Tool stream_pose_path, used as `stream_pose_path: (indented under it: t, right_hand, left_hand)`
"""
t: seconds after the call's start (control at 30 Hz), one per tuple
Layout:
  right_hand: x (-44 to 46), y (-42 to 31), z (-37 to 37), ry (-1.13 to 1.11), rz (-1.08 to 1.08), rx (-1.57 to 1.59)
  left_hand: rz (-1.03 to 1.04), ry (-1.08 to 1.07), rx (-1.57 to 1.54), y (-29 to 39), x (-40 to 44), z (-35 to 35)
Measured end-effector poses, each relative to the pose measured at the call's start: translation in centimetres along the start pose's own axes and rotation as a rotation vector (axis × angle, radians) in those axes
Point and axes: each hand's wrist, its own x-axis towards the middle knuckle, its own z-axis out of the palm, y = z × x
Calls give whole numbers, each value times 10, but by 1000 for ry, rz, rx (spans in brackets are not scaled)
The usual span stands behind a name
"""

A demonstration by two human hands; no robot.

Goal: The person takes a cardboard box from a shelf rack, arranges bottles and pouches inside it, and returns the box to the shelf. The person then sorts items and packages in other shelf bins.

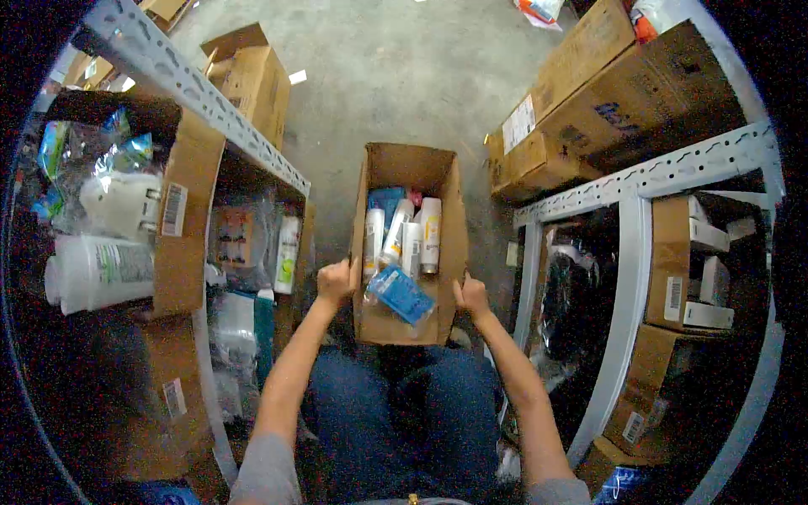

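Note:
An open cardboard box (pixel 408 326) is held upright in front of my legs. My left hand (pixel 337 282) grips its left side, fingers closed at the wall, and my right hand (pixel 470 295) grips the right side in the same way. Inside stand several white bottles and tubes, among them a white bottle (pixel 430 236) at the right wall. A blue packet (pixel 401 294) in clear plastic lies at the near end of the box. Another blue item (pixel 386 202) and a bit of something pink show at the far end.
Metal shelving with a white perforated beam (pixel 202 101) runs along the left, holding boxes and white tubs (pixel 105 273). On the right, another rack (pixel 631 278) carries a large cardboard box (pixel 606 109) and smaller boxes. Another carton (pixel 252 84) stands beyond the left rack on the concrete floor (pixel 379 76).

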Motion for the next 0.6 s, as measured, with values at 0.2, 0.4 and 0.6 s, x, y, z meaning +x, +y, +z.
stream_pose_path:
  t: [0.2,0.4,0.6]
  right_hand:
    - [-35,-1,21,114,-142,-9]
    - [-43,6,40,-98,90,-15]
    - [-53,-2,11,-484,265,24]
  left_hand:
    - [-97,-158,-46,0,-39,9]
    - [-211,-473,-55,-3,-60,22]
    - [-338,-859,-146,-6,-57,-14]
